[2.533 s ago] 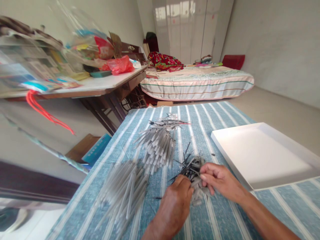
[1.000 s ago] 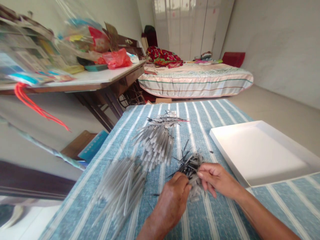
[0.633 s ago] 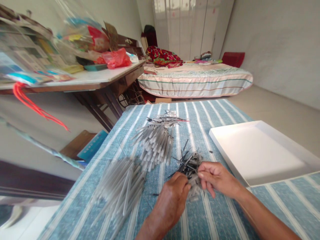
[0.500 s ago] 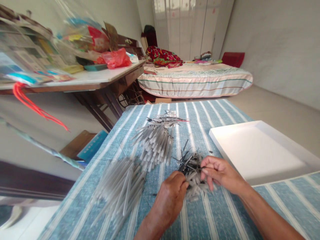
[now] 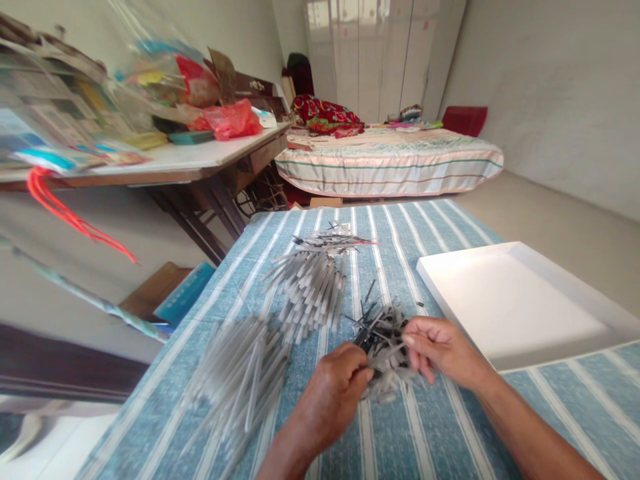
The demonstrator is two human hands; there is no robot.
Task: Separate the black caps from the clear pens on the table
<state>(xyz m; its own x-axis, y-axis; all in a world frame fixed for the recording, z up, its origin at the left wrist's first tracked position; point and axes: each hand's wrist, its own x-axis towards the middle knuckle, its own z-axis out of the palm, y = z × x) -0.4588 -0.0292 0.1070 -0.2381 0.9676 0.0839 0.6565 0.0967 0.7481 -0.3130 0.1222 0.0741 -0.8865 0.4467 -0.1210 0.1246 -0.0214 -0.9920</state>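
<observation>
My left hand (image 5: 333,395) and my right hand (image 5: 440,350) meet over a small heap of black and grey pen parts (image 5: 383,333) on the blue striped tablecloth (image 5: 450,433). The left hand's fingers are curled and pinch a thin grey piece at the heap's near edge. My right hand's fingertips are pinched on the same thin piece from the right. A pile of grey pen tubes (image 5: 313,290) lies beyond the heap, and a second, blurred pile of grey tubes (image 5: 240,380) lies to the left of my left hand.
A shallow white tray (image 5: 520,303) sits on the cloth at the right. A cluttered wooden table (image 5: 200,160) with bags stands at the left. A bed (image 5: 390,160) and a white wardrobe (image 5: 380,53) are at the back of the room.
My right hand has shifted slightly away and to the right over the heap, and my left hand has drawn a little towards me. The piles and the tray have not moved.
</observation>
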